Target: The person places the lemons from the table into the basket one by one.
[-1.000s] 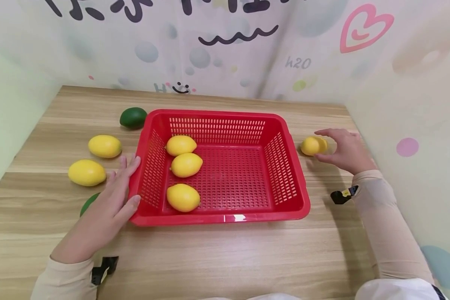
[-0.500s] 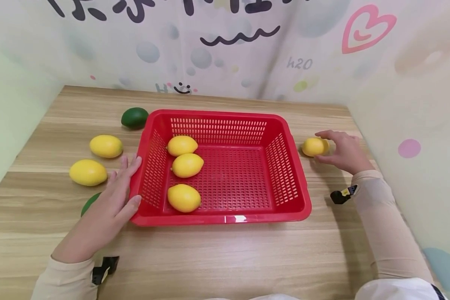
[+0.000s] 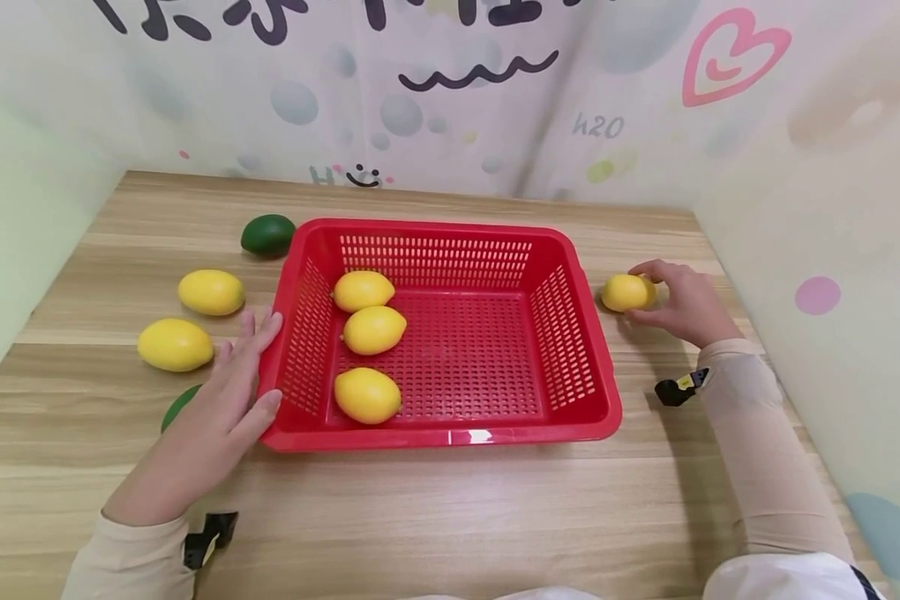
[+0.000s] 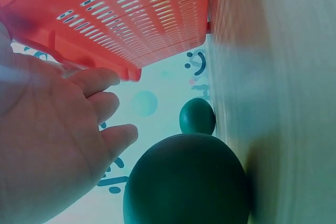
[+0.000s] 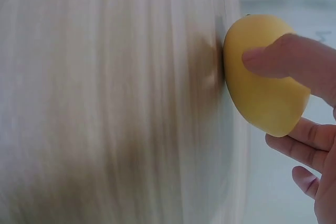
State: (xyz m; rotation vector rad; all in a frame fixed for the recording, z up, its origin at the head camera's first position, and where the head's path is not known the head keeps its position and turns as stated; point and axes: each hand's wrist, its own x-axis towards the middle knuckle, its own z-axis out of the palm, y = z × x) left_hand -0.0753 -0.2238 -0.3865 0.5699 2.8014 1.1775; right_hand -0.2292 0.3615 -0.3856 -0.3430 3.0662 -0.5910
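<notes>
At the right of the head view, a lemon (image 3: 622, 293) lies on the table beside a red plastic basket (image 3: 420, 437). My right hand (image 3: 690, 307) grips it from the right. The thumb (image 5: 273, 59) lies across the lemon's side in the right wrist view, with the other fingers partly hidden behind it. My left hand (image 3: 213, 417) rests on the basket's left rim, fingers extended and thumb over the edge. Inside the basket, three lemons (image 3: 373, 331) sit along the left side. A dark green fruit (image 4: 186, 182), partly covered by the left hand in the head view, lies below that palm.
Two more lemons (image 3: 212, 292) lie on the wooden table (image 3: 450, 517) left of the basket. Another dark green fruit (image 3: 267, 236) sits by the basket's back left corner. A printed wall (image 3: 450, 125) rises behind the table, and another wall (image 3: 832, 250) borders its right side.
My right hand has shifted slightly left, and its thumb and fingers have come in closer around the lemon. The left hand and the basket stay where they were.
</notes>
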